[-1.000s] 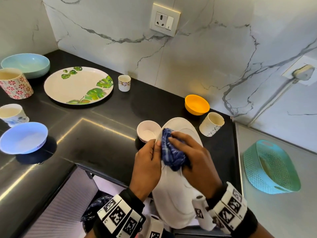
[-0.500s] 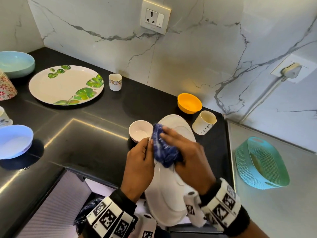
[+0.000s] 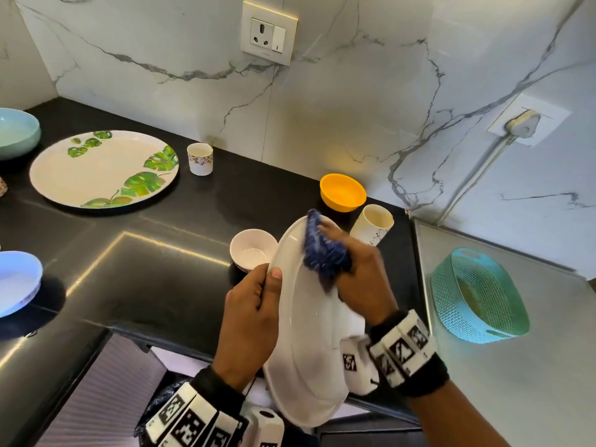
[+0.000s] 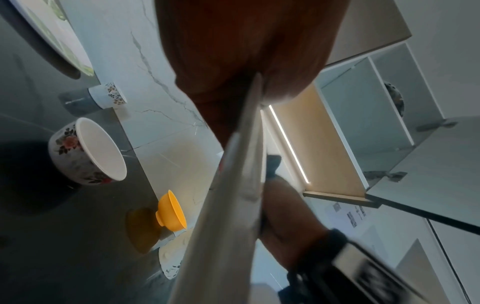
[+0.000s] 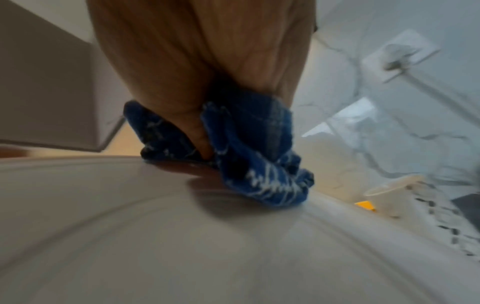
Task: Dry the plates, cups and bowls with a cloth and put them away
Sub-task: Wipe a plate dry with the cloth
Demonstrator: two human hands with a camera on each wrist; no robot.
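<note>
One white plate (image 3: 309, 321) is getting dried: the right hand (image 3: 361, 282), clutching the blue cloth (image 3: 322, 253), is now sweeping up to its far rim. The left hand (image 3: 251, 321) is pinching the near edge, so drying is still going.

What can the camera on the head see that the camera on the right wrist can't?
Only the head view shows the leaf plate, the teal basket, the wall socket and the left hand gripping the white plate's rim. Only the right wrist view shows, close up, the right hand's fingers tucked into the blue cloth. Both show the right hand pressing the blue cloth against the white plate, and the speckled cup.
</note>
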